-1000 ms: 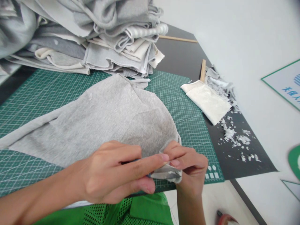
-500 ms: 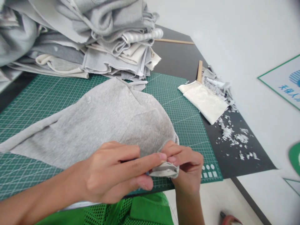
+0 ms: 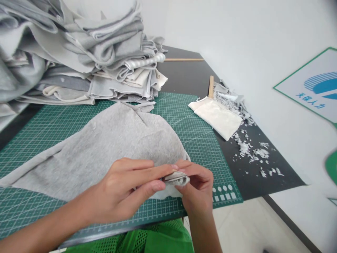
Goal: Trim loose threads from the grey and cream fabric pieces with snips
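A piece of grey fabric lies spread over the green cutting mat, tapering to a point at the left. Its near right edge is folded up in several layers between my hands. My left hand pinches the left side of this fold, index finger on top and thumb below. The inside of that grip is partly hidden. At the right end of the fold, my right hand is closed on the layers, thumb beneath and fingers above. Both hands are just above the mat's front edge.
A tall heap of grey and cream fabric stands at the back left. To the right lie a folded cream cloth, a wooden stick, shredded scraps and white lint on the dark table. A white wall is beyond.
The fabric's folded edge is now held up narrower and more rolled, its ends turned toward me. My hands have shifted slightly left in view, and the camera has tilted up a little.
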Tool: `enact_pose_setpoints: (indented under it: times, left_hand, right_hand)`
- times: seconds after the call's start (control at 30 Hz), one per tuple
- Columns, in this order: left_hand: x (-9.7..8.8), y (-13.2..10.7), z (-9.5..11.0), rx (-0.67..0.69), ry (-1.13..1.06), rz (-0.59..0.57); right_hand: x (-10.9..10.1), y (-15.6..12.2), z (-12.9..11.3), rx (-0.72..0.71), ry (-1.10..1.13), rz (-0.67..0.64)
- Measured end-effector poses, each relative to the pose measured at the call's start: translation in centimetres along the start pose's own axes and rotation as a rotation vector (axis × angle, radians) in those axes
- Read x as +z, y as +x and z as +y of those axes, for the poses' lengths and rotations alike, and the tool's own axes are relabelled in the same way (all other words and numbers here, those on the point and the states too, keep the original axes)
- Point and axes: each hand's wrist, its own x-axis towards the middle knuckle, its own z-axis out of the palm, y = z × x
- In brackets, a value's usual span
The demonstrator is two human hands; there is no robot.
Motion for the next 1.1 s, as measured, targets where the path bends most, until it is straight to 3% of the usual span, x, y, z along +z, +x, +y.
enact_pose_setpoints:
  times: [0.23, 0.37, 0.5, 0.6, 0.67, 0.73, 0.83, 0.93, 1.03, 1.1]
  left_hand:
    - [1.1, 1.9, -0.6, -0.091, -0.024, -0.037]
    - [1.0, 2.0, -1.5, -0.280, 0.000, 0.019]
    - [0.7, 1.5, -1.9, -0.468, 0.040, 0.078]
    - [1.1, 1.0, -2.1, -0.540, 0.082, -0.026]
    - [1.6, 0.5, -2.6, -0.597, 0.083, -0.081]
    - [2.1, 0.1, -3.3, -0.654, 0.075, -0.073]
    - [2.4, -0.4, -4.3, -0.701, 0.042, -0.031]
    - [2.6, -0.8, -4.6, -0.728, 0.039, -0.048]
    - [2.7, -1.0, -4.6, -0.737, 0.079, -0.070]
    - [2.7, -1.1, -4.6, -0.733, 0.096, -0.074]
  right_hand:
    - [-0.1, -0.7, -0.1, 0.165, -0.010, 0.258]
    - [0.5, -0.8, -0.2, 0.196, -0.350, 0.299]
    - [1.8, -0.9, 0.9, -0.001, -0.840, 0.162]
    - [2.3, -1.0, 1.8, -0.055, -1.174, -0.070]
    - [2.3, -1.3, 1.8, -0.059, -1.289, -0.196]
    - [2.1, -2.0, 1.2, -0.111, -1.279, -0.238]
    - [1.3, -3.8, -0.8, -0.300, -1.134, -0.151]
    - [-0.8, -5.6, -3.3, -0.427, -1.008, 0.088]
    - [-4.5, -6.8, -5.6, -0.158, -1.002, 0.274]
    - [-7.0, -7.1, -6.5, 0.019, -1.062, 0.281]
